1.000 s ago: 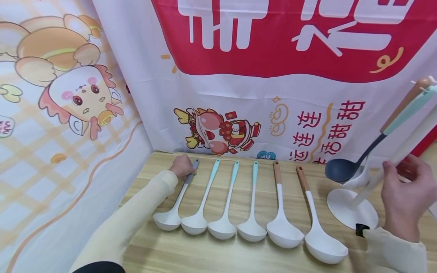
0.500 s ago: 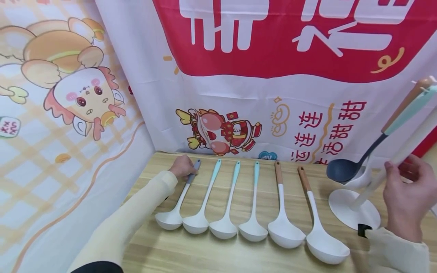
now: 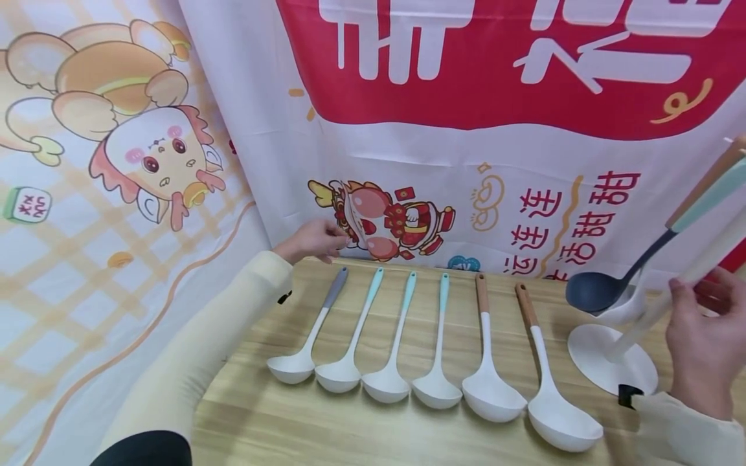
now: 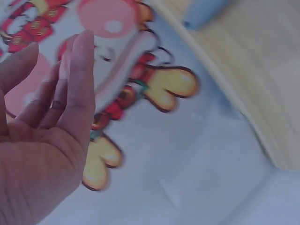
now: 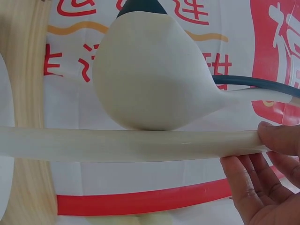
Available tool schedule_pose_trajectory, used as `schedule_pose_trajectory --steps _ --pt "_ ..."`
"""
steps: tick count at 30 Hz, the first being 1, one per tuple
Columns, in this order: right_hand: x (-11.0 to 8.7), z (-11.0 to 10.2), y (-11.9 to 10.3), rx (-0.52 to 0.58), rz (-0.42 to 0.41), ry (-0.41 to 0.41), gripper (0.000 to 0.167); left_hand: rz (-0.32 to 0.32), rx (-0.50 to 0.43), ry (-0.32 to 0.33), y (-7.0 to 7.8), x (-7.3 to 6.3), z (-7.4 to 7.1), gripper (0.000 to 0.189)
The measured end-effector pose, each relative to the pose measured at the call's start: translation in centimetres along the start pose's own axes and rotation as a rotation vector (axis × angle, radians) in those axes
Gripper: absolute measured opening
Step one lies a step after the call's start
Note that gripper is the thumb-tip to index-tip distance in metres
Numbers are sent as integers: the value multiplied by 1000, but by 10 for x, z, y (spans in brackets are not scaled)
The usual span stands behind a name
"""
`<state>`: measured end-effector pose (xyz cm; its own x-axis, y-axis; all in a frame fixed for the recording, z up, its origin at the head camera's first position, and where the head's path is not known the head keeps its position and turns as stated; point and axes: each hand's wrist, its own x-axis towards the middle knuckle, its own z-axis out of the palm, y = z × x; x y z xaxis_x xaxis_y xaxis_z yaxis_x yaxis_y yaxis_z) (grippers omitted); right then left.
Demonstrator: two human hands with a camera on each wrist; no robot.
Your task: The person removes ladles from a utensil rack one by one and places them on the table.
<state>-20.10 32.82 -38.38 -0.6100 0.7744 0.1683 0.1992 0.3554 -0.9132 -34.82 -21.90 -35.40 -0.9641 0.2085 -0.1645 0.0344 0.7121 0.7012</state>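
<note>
My left hand (image 3: 317,239) is raised above the back edge of the table, its loosely bent fingers holding nothing. Just below it lies a white ladle with a grey handle (image 3: 333,288), bowl toward me. The left wrist view shows the palm side of that hand (image 4: 51,122) in front of the printed cloth. My right hand (image 3: 708,330) pinches the white pole of a ladle stand (image 3: 641,314) between thumb and fingers. From this stand hang a dark blue ladle (image 3: 594,291) and a white ladle (image 5: 154,70).
To the right of the grey-handled ladle lie three with mint handles (image 3: 408,291) and two with brown handles (image 3: 482,294), side by side. The stand's round white base (image 3: 594,356) rests on the wooden table (image 3: 350,433). Printed cloths (image 3: 274,155) rise behind and at left.
My left hand has let go of the grey-handled ladle and lifted up and away from it. The right hand keeps its hold on the pole. The head view has shifted slightly.
</note>
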Motion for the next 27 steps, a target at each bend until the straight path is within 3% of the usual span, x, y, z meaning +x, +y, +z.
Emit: schedule_pose_trajectory --steps 3,6,9,16,20,27 --pt "1 -2 -2 7 0 11 47 94 15 27 22 1 8 34" --pt "0 -3 -3 6 -21 34 46 201 -2 45 44 3 27 31" --pt "-1 -3 -5 4 -63 57 46 298 -46 50 65 4 51 29" --pt "-4 0 -10 -9 -137 96 45 428 -234 50 114 11 112 28" --pt "-3 0 -9 -10 -147 106 45 511 -303 66 149 16 146 28" --pt "3 -1 -4 1 -156 102 44 692 -319 103 214 19 194 24"
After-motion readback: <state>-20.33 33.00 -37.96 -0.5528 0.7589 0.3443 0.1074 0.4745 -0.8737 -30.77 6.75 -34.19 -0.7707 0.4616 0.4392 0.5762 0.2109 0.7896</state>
